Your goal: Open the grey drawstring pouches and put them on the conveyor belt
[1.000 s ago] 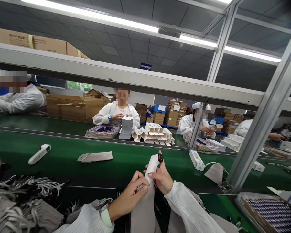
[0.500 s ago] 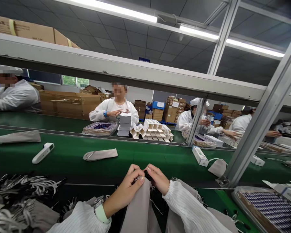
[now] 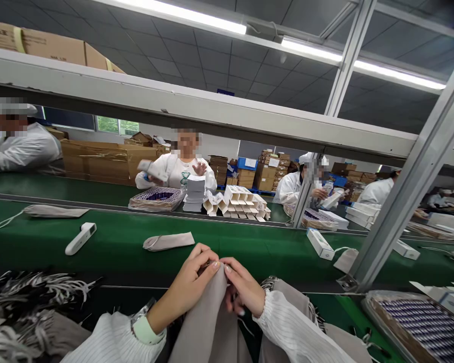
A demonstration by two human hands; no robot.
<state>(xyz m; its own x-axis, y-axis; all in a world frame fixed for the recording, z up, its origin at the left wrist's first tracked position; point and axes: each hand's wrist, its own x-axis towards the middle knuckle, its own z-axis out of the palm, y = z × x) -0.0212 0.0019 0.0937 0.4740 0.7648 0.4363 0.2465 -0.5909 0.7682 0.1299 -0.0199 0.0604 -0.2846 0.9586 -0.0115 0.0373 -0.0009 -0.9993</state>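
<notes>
A grey fabric pouch (image 3: pixel 206 315) hangs below my hands at the bottom centre, held by its top end. My left hand (image 3: pixel 191 277) pinches that end between thumb and fingers. From the right, my right hand (image 3: pixel 245 286) grips the same top end, its fingers curled. A dark piece partly shows under the right fingers. More grey pouches lie under my right sleeve. At the lower left is a pile of grey pouches (image 3: pixel 60 330) with white cords.
On the green conveyor belt (image 3: pixel 249 244) lie a white handheld device (image 3: pixel 80 239), a grey pouch (image 3: pixel 169 241) and a white box (image 3: pixel 320 244). A metal post (image 3: pixel 412 166) slants up at right, near a wrapped tray (image 3: pixel 419 322). Across the belt, people work beside folded cartons (image 3: pixel 245 201).
Both hands have shifted slightly left, and the pouch's top end is now pinched between them. Items on the belt have moved right. The person opposite has lifted a pale object at left.
</notes>
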